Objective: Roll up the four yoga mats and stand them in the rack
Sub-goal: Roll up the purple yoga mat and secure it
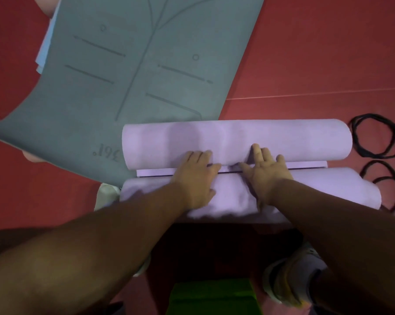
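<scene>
This looks like an exercise or yoga studio — the ground is a smooth red sports floor [305, 53] crossed by one thin pale line. On it, a lilac yoga mat [237, 137] lies rolled; just beyond its left end a grey-green mat [135, 64] printed with alignment lines lies flat, and beside its right end sit black elastic loops [376, 135] — mat ties, apparently.

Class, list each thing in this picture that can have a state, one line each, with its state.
purple mat: partly rolled, two rolls side by side
grey mat: unrolled, flat on the floor
black straps: loose loops beside the mat, unused
left hand: open, pressing on the purple mat
right hand: open, pressing on the purple mat
</scene>
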Motion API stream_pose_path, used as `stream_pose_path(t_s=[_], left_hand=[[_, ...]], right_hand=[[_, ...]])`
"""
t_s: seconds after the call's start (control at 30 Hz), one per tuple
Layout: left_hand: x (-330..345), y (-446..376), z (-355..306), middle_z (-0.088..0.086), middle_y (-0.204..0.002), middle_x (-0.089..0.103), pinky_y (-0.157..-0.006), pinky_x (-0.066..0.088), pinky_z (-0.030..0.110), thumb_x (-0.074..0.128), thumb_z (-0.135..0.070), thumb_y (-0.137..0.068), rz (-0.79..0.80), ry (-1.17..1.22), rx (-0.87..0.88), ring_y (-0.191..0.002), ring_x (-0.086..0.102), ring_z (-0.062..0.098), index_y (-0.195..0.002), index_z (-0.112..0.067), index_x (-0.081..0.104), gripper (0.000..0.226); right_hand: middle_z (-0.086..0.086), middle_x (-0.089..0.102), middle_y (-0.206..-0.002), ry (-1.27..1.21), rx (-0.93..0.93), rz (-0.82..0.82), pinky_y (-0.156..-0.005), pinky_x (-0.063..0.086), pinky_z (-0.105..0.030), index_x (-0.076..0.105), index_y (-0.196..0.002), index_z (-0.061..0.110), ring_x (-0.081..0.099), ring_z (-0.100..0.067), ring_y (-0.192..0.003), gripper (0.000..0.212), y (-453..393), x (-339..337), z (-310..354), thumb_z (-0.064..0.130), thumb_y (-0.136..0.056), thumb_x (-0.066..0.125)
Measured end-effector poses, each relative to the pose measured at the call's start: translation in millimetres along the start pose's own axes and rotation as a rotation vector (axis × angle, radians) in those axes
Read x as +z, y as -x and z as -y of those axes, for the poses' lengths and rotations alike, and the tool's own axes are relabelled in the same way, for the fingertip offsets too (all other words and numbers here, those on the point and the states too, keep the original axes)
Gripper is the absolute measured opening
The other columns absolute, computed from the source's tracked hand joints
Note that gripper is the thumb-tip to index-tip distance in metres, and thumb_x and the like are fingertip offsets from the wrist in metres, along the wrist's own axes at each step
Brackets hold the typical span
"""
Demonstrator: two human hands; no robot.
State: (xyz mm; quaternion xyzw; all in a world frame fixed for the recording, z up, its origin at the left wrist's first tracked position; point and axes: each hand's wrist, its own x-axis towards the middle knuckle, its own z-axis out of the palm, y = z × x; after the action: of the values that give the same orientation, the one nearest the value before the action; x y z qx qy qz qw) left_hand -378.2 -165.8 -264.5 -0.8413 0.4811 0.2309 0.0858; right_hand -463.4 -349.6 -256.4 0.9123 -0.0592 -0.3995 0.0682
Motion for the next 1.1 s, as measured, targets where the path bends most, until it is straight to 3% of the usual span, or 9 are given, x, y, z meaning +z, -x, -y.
stream_pose_path(t_s=[0.1,0.2,0.3,0.4,0.47,0.57,0.7,0.8,1.1], left_hand=[[19.3,15.5,-18.6,0.014,-0.14,0.047,-0.106,0.035,0.046,0.057,-0.043,-0.088,-0.06,0.1,0.021,-0.125,0.046,0.037,-0.136,-0.014,0.052,0.056],[29.2,19.6,-26.6,0.016,-0.158,0.026,-0.116,0.024,0.05,0.064,-0.064,-0.081,0.081,0.079,-0.035,-0.143,0.028,0.035,-0.156,-0.012,0.022,0.101],[39.3,19.4,-24.4,0.015,-0.166,-0.001,-0.118,0.014,0.061,0.078,-0.063,-0.071,0.165,-0.027,-0.072,-0.153,0.005,0.032,-0.16,-0.014,-0.007,0.133],[50.3,18.8,-20.6,0.018,-0.162,0.01,-0.111,0.026,0.057,0.086,-0.055,-0.061,0.121,-0.037,-0.059,-0.147,0.021,0.035,-0.159,-0.016,-0.001,0.137],[59.0,21.0,-20.5,0.02,-0.151,0.037,-0.099,0.038,0.054,0.085,-0.045,-0.052,0.008,-0.038,-0.019,-0.128,0.045,0.039,-0.154,-0.014,0.02,0.125],[62.1,13.9,-21.3,0.015,-0.139,0.048,-0.097,0.041,0.05,0.079,-0.032,-0.057,-0.049,-0.026,-0.024,-0.12,0.051,0.037,-0.148,-0.017,0.025,0.107],[47.3,-6.5,-8.5,0.004,-0.137,0.051,-0.103,0.039,0.044,0.077,-0.045,-0.063,0.027,0.034,-0.035,-0.124,0.053,0.029,-0.15,-0.026,0.026,0.103],[39.3,-11.5,0.0,0.001,-0.126,0.062,-0.097,0.049,0.043,0.082,-0.051,-0.06,0.097,0.202,-0.039,-0.11,0.063,0.028,-0.142,-0.03,0.038,0.096],[13.9,-12.1,8.6,-0.008,-0.125,0.066,-0.097,0.049,0.032,0.093,-0.044,-0.051,0.346,0.436,0.1,-0.112,0.062,0.016,-0.134,-0.034,0.056,0.092]], right_hand=[[-0.011,0.037,-0.136,-0.059,-0.018,-0.143,-0.094,0.044,-0.041,0.031,-0.141,0.027,0.046,-0.03,-0.12,0.087,5.5,0.7,-5.0,0.028,-0.071,0.081],[-0.01,0.053,-0.134,-0.168,-0.06,-0.05,-0.089,0.048,-0.039,0.043,-0.139,0.016,0.054,-0.03,-0.12,0.063,6.8,-0.3,-7.2,0.018,-0.083,0.071],[-0.015,0.053,-0.135,-0.112,-0.116,-0.033,-0.096,0.049,-0.039,0.05,-0.135,0.009,0.054,-0.033,-0.118,0.045,3.7,6.2,-6.4,0.015,-0.092,0.058],[-0.018,0.039,-0.144,-0.087,-0.131,-0.081,-0.109,0.039,-0.048,0.035,-0.142,0.006,0.042,-0.036,-0.127,0.071,6.7,28.7,-8.1,0.036,-0.084,0.064],[-0.022,0.027,-0.15,-0.065,-0.126,-0.089,-0.114,0.025,-0.057,0.022,-0.147,0.002,0.029,-0.041,-0.136,0.096,10.4,45.6,-4.2,0.054,-0.078,0.063],[-0.024,0.006,-0.16,-0.055,-0.105,-0.036,-0.119,0.01,-0.06,-0.004,-0.155,0.001,0.007,-0.044,-0.149,0.131,11.5,58.8,10.7,0.066,-0.07,0.071],[-0.011,0.037,-0.147,-0.158,-0.11,-0.132,-0.115,0.024,-0.05,0.009,-0.156,0.016,0.035,-0.032,-0.136,0.121,1.9,50.1,0.3,0.062,-0.065,0.074],[-0.005,0.056,-0.133,-0.192,-0.21,-0.095,-0.103,0.038,-0.042,0.016,-0.152,0.031,0.055,-0.029,-0.121,0.112,-4.6,27.3,-16.2,0.068,-0.063,0.072],[-0.003,0.048,-0.144,-0.253,-0.363,0.226,-0.104,0.046,-0.029,0.032,-0.147,0.024,0.051,-0.022,-0.13,0.115,-9.0,10.6,-22.3,0.048,-0.051,0.091]])
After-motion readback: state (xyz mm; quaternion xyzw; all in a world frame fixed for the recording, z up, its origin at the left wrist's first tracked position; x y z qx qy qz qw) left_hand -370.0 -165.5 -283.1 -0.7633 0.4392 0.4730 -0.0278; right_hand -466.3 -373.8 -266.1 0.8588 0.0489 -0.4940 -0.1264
